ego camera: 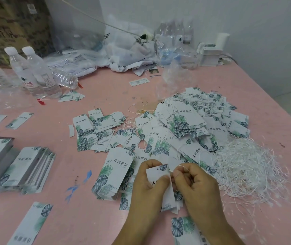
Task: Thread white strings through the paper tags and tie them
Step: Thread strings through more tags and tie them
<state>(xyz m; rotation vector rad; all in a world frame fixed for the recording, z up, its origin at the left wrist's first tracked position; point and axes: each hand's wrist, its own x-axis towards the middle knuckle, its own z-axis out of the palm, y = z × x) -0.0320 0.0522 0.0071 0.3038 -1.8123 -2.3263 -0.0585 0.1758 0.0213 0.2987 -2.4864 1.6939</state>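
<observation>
Head view: two hands, left hand [148, 184] fingers pinching one paper tag [157, 171], right hand [196, 184] fingers pinching one white string [181, 166].

My left hand [147, 184] covers the lower print of the tag [157, 171] I hold. At seven o'clock, the stacked tags [8, 167] blur and run off the edge. The tag's punched hole is too small to see whether the string [181, 167] passes through.
</observation>
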